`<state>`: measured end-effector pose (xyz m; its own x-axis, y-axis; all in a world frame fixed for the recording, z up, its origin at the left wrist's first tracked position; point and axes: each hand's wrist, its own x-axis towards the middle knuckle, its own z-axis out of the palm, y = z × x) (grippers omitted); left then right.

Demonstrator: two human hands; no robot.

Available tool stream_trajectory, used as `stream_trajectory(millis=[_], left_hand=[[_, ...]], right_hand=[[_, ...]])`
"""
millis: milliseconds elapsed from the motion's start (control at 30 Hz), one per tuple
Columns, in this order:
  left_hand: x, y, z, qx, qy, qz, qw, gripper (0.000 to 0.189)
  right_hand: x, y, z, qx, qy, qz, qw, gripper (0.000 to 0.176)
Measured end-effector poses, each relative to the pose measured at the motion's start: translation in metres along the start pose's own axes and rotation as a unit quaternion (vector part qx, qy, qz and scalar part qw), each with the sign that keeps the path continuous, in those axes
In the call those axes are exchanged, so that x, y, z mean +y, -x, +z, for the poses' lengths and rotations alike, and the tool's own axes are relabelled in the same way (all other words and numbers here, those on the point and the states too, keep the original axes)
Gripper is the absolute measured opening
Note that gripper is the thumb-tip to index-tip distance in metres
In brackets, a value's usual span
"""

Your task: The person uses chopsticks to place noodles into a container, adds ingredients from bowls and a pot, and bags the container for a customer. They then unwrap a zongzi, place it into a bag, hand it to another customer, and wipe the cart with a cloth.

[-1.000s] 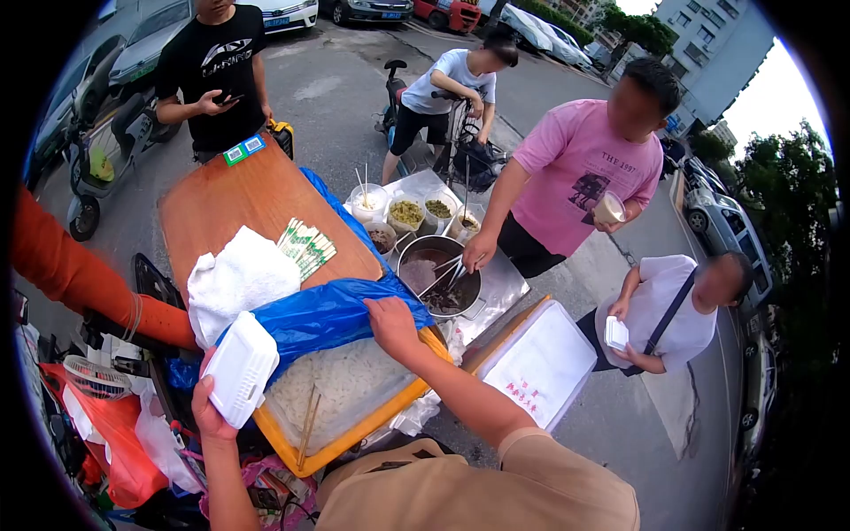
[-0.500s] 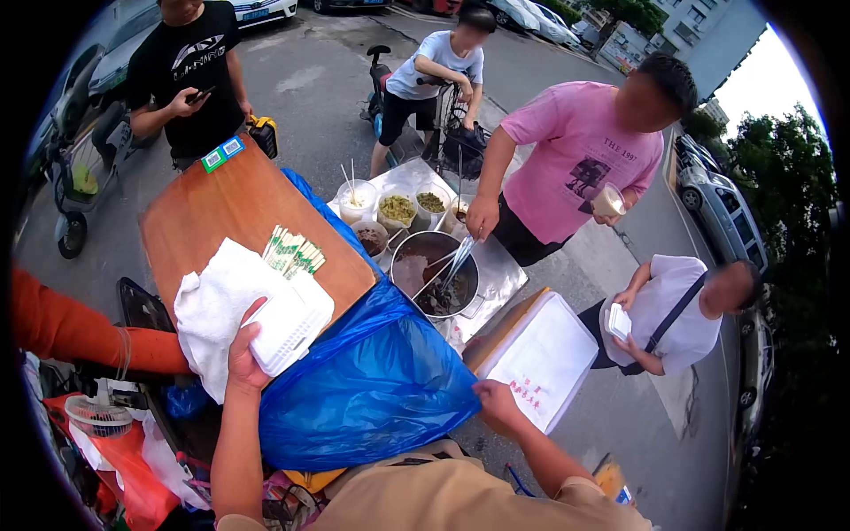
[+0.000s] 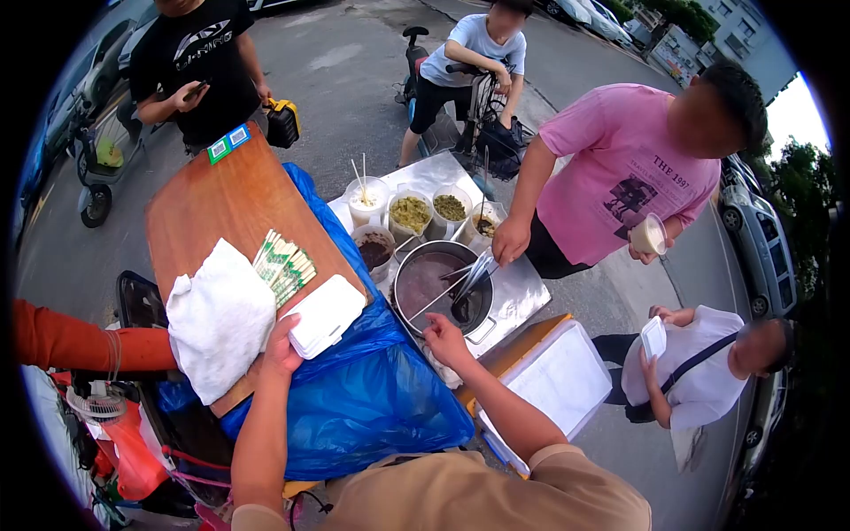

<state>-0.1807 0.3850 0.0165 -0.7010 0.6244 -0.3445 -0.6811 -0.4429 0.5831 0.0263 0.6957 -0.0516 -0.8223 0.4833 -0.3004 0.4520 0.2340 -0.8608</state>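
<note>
My left hand (image 3: 282,345) grips a closed white foam takeaway box (image 3: 329,315) by its near left corner, above the edge of the wooden board. My right hand (image 3: 447,341) is at the near rim of a large metal pot (image 3: 429,276) of dark reddish liquid. Its fingers are partly bent, and nothing shows in them. A thin utensil handle (image 3: 436,298) slants across the pot, its near end close to my right fingertips. From across the pot, a hand (image 3: 511,239) of a person in a pink shirt holds metal utensils (image 3: 478,268) over it.
Wrapped chopsticks (image 3: 283,267) and a white towel (image 3: 221,319) lie on the wooden board (image 3: 212,199). Several tubs of toppings (image 3: 410,212) stand behind the pot. Blue plastic sheeting (image 3: 354,411) hangs before me. A white-topped box (image 3: 558,376) stands right. Several people stand around.
My right hand has left the edge of the blue plastic and moved forward to the pot's rim. The foam box in my left hand has shifted slightly right. The view has turned a little.
</note>
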Motion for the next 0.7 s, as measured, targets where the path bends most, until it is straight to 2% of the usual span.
stream_trajectory(millis=[167, 300, 367, 433, 700], left_hand=[[-0.001, -0.016, -0.003, 0.027, -0.012, -0.009, 1.000, 0.064], [-0.005, -0.025, -0.009, 0.025, -0.004, 0.000, 1.000, 0.067], [-0.006, -0.028, -0.012, 0.008, 0.010, -0.007, 1.000, 0.069], [-0.007, -0.028, -0.010, 0.020, 0.022, -0.001, 1.000, 0.069], [-0.007, -0.032, -0.018, 0.010, 0.016, 0.017, 1.000, 0.068]], right_hand=[[-0.007, -0.030, 0.008, -0.027, -0.013, -0.001, 1.000, 0.047], [-0.012, -0.055, -0.001, -0.062, -0.066, 0.062, 0.994, 0.049], [-0.021, -0.070, -0.005, -0.053, -0.049, 0.045, 0.996, 0.048], [-0.025, -0.090, -0.004, -0.048, -0.132, 0.047, 0.989, 0.048], [-0.074, -0.179, 0.006, -0.024, -0.163, 0.008, 0.986, 0.043]])
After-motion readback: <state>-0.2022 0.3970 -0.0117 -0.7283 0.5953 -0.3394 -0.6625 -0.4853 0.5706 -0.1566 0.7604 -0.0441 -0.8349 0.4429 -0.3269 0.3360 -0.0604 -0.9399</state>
